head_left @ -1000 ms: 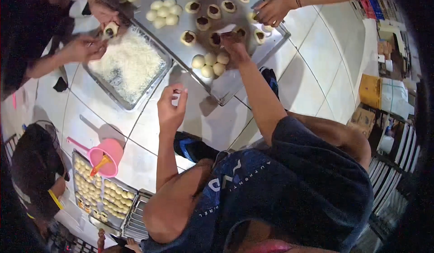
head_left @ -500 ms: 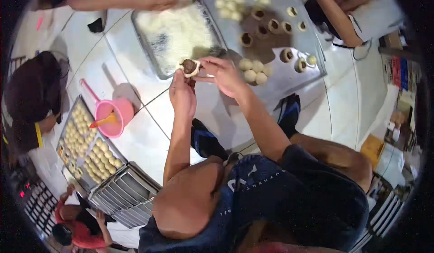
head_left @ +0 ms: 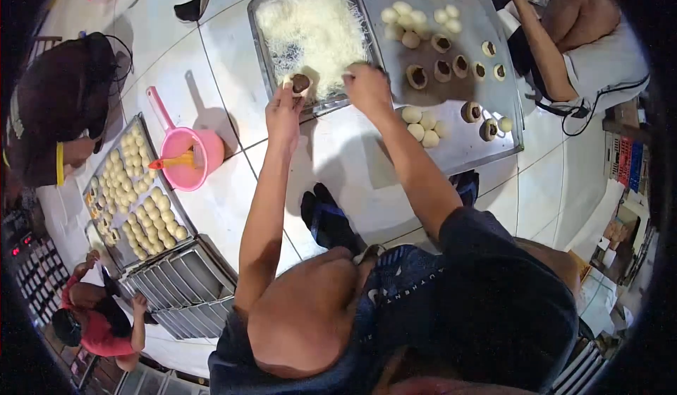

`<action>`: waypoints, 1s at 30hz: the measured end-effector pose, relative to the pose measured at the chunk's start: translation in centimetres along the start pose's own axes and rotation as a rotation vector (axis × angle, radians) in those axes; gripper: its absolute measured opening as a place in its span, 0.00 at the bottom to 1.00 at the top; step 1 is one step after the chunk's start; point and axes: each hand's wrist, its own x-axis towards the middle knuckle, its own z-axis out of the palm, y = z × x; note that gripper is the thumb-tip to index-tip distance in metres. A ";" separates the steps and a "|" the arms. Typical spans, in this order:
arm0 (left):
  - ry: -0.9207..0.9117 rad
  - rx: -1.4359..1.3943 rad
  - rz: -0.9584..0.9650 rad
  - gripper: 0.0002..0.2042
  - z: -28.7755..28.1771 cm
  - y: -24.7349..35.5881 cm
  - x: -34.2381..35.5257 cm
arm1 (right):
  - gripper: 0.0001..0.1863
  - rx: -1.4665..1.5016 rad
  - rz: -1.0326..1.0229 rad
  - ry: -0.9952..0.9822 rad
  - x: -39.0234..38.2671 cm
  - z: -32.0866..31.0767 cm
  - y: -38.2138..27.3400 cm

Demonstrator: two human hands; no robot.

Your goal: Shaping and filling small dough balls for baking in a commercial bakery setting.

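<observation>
Now left hand [head_left: 283, 111] pinches a filled dough ball [head_left: 301, 82] in its fingertips, dark filling facing up, right at the near rim of the shreds tray [head_left: 262, 42]. Ball is round, no clear long axis. Right hand [head_left: 367, 87] is loosely curled, fingers down at the near right corner of the same tray; cannot tell if it grips anything.

Versus half a second ago: both hands were together over the floor tiles holding the ball between them, just short of the tray. They have since moved apart and forward, ball stays with the left hand, right has let go. View also shifted, trays sit higher.

Shreds tray holds a heap of pale fine shreds [head_left: 314, 28], thinner with dark metal showing at its left middle. Touching it on the right, a big metal sheet [head_left: 458, 141] carries plain dough balls [head_left: 422, 122] in clusters and several open cups of dough with dark filling [head_left: 443, 67]. Pink scoop [head_left: 189, 156] on the floor to the left holds an orange tool. Farther left, a tray of small balls [head_left: 134, 197] in rows, beside an empty ribbed pan [head_left: 180, 293].

Another person's arm [head_left: 539, 42] reaches to the sheet's far right. A seated person in dark clothes [head_left: 60, 106] is at far left.
</observation>
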 end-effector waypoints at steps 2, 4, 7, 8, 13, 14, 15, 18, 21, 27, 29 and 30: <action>-0.014 0.007 0.007 0.15 -0.1 -0.3 0.4 | 0.11 0.281 -0.021 0.106 -0.3 -1.2 -0.1; -0.027 0.013 -0.006 0.14 0.9 -0.3 0.8 | 0.11 0.334 -0.038 0.071 -0.2 -2.7 -0.4; -0.024 0.035 -0.034 0.13 1.6 -0.4 0.8 | 0.09 0.507 -0.106 -0.071 -0.2 -3.7 -1.1; -0.033 0.032 -0.037 0.13 1.9 -0.6 0.8 | 0.09 0.501 -0.103 -0.064 0.0 -3.6 -1.0; -0.109 0.064 -0.098 0.11 2.4 -0.7 1.1 | 0.10 0.746 -0.198 -0.061 1.5 -0.8 -1.3; -0.086 0.045 -0.112 0.11 2.6 -0.5 1.0 | 0.10 0.632 -0.289 -0.033 1.6 -0.6 -1.4; -0.066 0.027 -0.128 0.11 2.8 -0.4 0.9 | 0.10 0.516 -0.375 -0.003 1.6 -0.4 -1.4; -0.058 -0.004 -0.213 0.10 1.6 -1.3 2.4 | 0.12 0.246 -0.367 -0.092 0.8 -0.5 -2.4; -0.266 -0.009 -0.226 0.10 4.3 -0.9 2.1 | 0.12 0.514 -0.535 0.112 2.5 2.6 2.3; -0.090 0.002 -0.186 0.13 0.2 2.5 -1.3 | 0.09 0.714 -0.111 -0.153 -0.3 1.5 -5.3; -0.213 -0.083 -0.277 0.15 2.0 0.5 0.1 | 0.15 0.683 -0.063 -0.256 1.9 1.2 -1.3; -0.225 -0.087 -0.253 0.15 1.8 0.9 -0.6 | 0.15 0.676 -0.088 -0.245 2.4 1.6 -0.9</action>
